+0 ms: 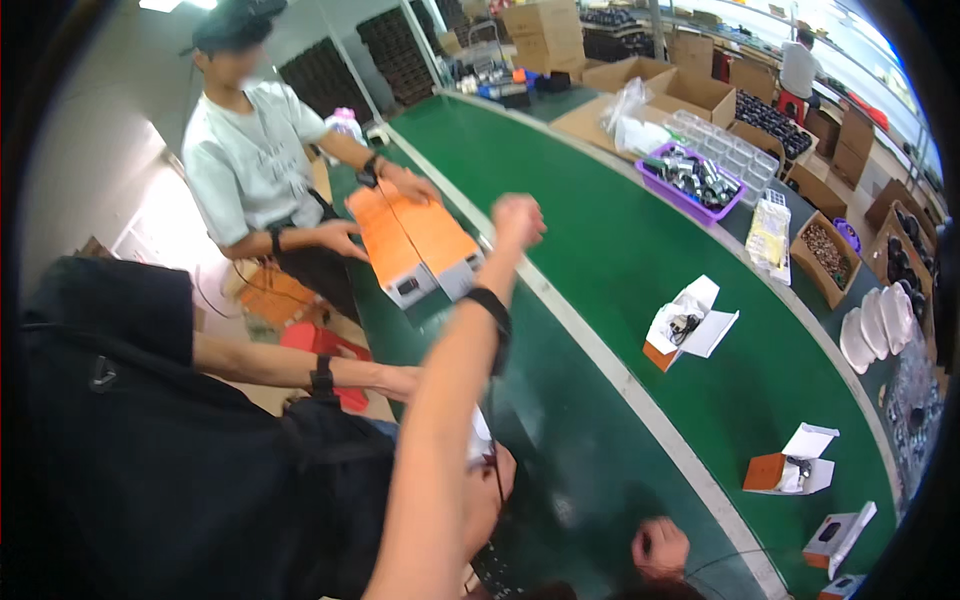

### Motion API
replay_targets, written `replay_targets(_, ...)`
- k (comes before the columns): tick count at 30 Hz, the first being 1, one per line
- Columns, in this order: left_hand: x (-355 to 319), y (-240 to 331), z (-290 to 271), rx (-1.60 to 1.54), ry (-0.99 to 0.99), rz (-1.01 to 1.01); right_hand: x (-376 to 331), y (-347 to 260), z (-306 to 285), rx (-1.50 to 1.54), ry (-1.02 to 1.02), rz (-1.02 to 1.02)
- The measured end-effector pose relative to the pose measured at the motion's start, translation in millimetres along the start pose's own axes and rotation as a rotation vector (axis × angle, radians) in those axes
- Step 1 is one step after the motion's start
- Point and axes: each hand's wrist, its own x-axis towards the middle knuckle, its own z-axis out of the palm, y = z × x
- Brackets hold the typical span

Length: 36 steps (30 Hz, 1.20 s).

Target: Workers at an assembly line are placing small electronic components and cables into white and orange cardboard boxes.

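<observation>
The green belt (pixel 640 240) is running past me. A co-worker is holding two orange boxes (pixel 415 240) at its edge. My left hand (pixel 518 218) is reaching out, curled into an empty fist just beside the boxes. My right hand (pixel 660 547) is resting fisted, empty, on the belt.
</observation>
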Motion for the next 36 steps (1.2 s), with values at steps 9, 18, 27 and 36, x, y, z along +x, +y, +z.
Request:
replay_targets(9, 49, 32, -182, 0.954, 0.55, 0.218, 147, -1, 50, -0.051, 0.112, 0.075)
replay_targets(18, 61, -143, -162, 1.615, 0.545, 0.691, 142, 4, 51, -0.107, 0.075, 0.145)
replay_targets(27, 123, -96, -194, 1.392, 0.257, 0.294, 146, 5, 57, -0.102, 0.067, 0.199)
replay_targets(36, 233, -91, -254, 1.231, 0.265, 0.157, 134, 8, 61, -0.195, -0.051, 0.292)
